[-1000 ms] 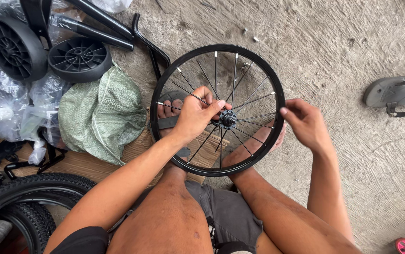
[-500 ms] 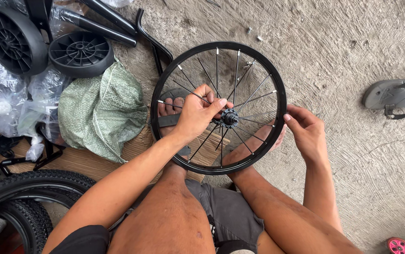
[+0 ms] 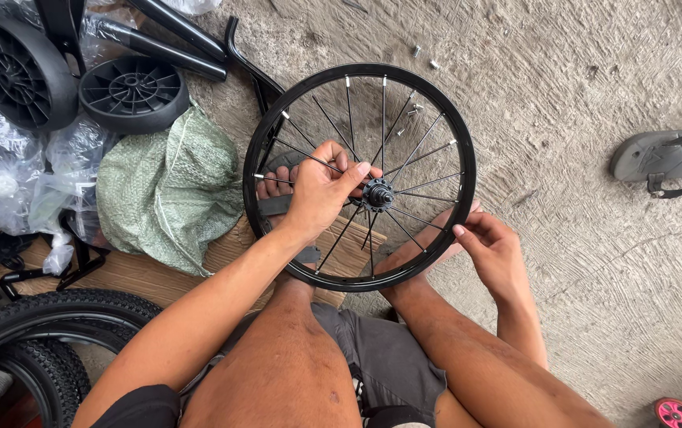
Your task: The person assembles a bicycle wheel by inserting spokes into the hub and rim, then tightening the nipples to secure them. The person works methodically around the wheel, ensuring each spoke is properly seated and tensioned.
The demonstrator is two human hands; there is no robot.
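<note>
Black spoked bicycle wheel rim lies flat over your feet on the rough concrete floor; your left hand is clenched on spokes just beside the metal hub, and your right hand pinches the rim's lower right edge. Open floor spreads to your right up to a grey sandal. On your left, a green woven sack nearly touches the rim, with two black plastic wheels beyond.

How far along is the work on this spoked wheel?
Done: the spokes are laced between rim and hub. In hand: the left hand pinches a spoke beside the hub while the right hand grips the rim's lower right edge. Left: the rim is bare, and a tyre lies unmounted at lower left.
</note>
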